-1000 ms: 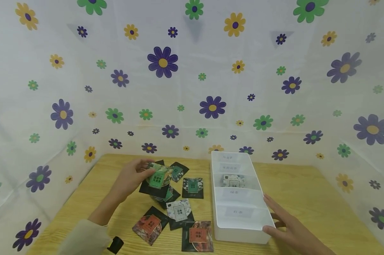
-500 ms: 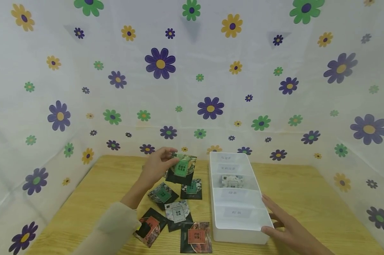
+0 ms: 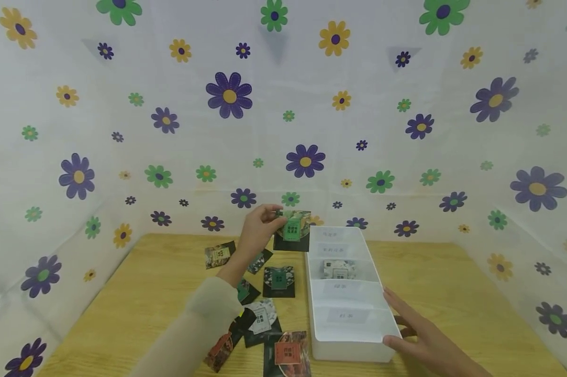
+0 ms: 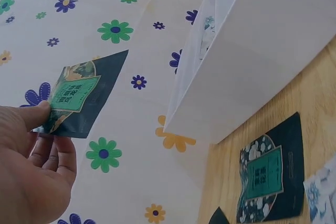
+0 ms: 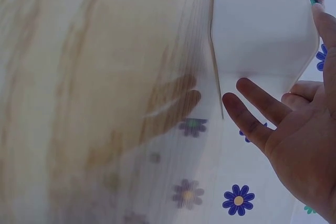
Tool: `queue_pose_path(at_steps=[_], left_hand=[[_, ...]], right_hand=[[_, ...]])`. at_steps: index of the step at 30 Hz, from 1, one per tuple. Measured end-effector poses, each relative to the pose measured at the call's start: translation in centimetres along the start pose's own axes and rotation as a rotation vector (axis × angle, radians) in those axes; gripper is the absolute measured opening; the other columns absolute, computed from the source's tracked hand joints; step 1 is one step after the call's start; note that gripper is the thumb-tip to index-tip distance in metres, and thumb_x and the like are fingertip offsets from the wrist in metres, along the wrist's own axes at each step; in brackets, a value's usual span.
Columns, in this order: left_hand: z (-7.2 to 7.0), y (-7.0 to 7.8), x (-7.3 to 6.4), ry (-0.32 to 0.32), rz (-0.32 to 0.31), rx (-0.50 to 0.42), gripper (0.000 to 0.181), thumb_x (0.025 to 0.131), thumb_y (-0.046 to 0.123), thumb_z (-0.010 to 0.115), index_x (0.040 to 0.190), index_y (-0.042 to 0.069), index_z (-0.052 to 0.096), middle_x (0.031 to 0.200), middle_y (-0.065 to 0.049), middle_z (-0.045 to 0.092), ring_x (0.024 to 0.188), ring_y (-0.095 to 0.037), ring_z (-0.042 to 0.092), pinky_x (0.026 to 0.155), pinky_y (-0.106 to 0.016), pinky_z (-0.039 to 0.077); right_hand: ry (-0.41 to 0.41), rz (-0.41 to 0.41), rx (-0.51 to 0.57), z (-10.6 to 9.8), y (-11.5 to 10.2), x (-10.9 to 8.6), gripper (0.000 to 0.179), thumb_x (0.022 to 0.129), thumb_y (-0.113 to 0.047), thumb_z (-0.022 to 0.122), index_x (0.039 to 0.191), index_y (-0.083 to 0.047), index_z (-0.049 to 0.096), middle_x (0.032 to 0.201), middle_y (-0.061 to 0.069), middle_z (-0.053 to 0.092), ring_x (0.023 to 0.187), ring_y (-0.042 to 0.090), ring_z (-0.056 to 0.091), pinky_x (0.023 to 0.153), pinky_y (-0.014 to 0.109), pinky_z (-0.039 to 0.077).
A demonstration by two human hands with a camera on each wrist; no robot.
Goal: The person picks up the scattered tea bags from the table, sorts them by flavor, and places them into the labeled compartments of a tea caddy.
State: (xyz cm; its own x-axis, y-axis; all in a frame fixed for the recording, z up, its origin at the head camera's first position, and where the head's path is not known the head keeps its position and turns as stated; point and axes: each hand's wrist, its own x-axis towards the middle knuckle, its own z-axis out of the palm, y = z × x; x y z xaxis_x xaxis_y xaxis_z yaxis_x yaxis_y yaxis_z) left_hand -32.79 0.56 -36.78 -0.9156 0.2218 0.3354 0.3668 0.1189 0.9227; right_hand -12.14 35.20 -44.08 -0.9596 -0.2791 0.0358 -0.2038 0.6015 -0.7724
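My left hand (image 3: 258, 230) pinches the upper left corner of a dark tea sachet (image 3: 291, 231) with a green label, thumb against its printed face. The sachet hangs in the air beside the far left end of a white divided box (image 3: 349, 351). In the left wrist view the same tea sachet (image 4: 79, 95) is tilted, clear of the box wall (image 4: 262, 51). My right hand (image 3: 424, 335) touches the box's near right corner, its fingers spread and fairly straight. One pale sachet (image 3: 340, 269) lies in the middle compartment of the box.
Several sachets lie left of the box: a yellow-labelled one (image 3: 219, 255), a green-labelled one (image 3: 279, 281), a white one (image 3: 264, 314) and a red-labelled one (image 3: 288, 353). Others are partly hidden by my left arm. A flowered cloth (image 3: 307, 104) stands behind the wooden table (image 3: 453, 293).
My left hand has lifted the green-labelled sachet off the pile and carried it right, to the box's far end. A yellow-labelled sachet is uncovered. My right hand stays at the box corner.
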Motion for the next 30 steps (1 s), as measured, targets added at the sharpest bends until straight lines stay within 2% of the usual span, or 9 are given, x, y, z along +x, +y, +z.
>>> queue_pose_path(at_steps=[9, 16, 21, 30], left_hand=[[2.3, -1.7, 1.8, 0.053, -0.028, -0.05, 0.033, 0.099, 0.014, 0.072, 0.129, 0.003, 0.067, 0.116, -0.015, 0.071, 0.1, -0.026, 0.068, 0.083, -0.034, 0.059], [4.1, -2.0, 3.0, 0.036, -0.053, -0.081, 0.032, 0.1, 0.012, 0.07, 0.129, 0.0, 0.067, 0.118, -0.017, 0.072, 0.104, -0.028, 0.07, 0.088, -0.044, 0.059], [5.0, -2.5, 3.8, 0.052, -0.072, -0.081, 0.027, 0.099, 0.013, 0.072, 0.124, 0.004, 0.071, 0.116, -0.014, 0.073, 0.104, -0.026, 0.07, 0.086, -0.04, 0.06], [6.5, -3.4, 5.1, 0.106, -0.095, -0.087, 0.025, 0.099, 0.013, 0.072, 0.122, 0.005, 0.072, 0.112, -0.012, 0.074, 0.098, -0.024, 0.07, 0.083, -0.037, 0.06]], right_hand=[[-0.006, 0.038, 0.02, 0.0, -0.1, 0.1, 0.08, 0.104, -0.024, 0.065, 0.166, -0.009, 0.016, 0.168, 0.027, 0.015, 0.123, 0.045, 0.058, 0.086, 0.025, 0.055], [0.002, 0.021, 0.022, 0.2, -0.3, 0.0, 0.081, 0.104, -0.022, 0.065, 0.166, -0.009, 0.016, 0.167, 0.028, 0.017, 0.122, 0.045, 0.059, 0.087, 0.027, 0.055], [-0.003, 0.037, 0.031, 0.3, -0.6, 0.0, 0.081, 0.103, -0.023, 0.066, 0.166, -0.01, 0.016, 0.167, 0.027, 0.016, 0.123, 0.043, 0.059, 0.087, 0.026, 0.055], [0.002, 0.053, 0.028, 0.0, -0.2, -0.2, 0.081, 0.104, -0.023, 0.065, 0.167, -0.012, 0.016, 0.168, 0.024, 0.019, 0.121, 0.034, 0.06, 0.087, 0.026, 0.055]])
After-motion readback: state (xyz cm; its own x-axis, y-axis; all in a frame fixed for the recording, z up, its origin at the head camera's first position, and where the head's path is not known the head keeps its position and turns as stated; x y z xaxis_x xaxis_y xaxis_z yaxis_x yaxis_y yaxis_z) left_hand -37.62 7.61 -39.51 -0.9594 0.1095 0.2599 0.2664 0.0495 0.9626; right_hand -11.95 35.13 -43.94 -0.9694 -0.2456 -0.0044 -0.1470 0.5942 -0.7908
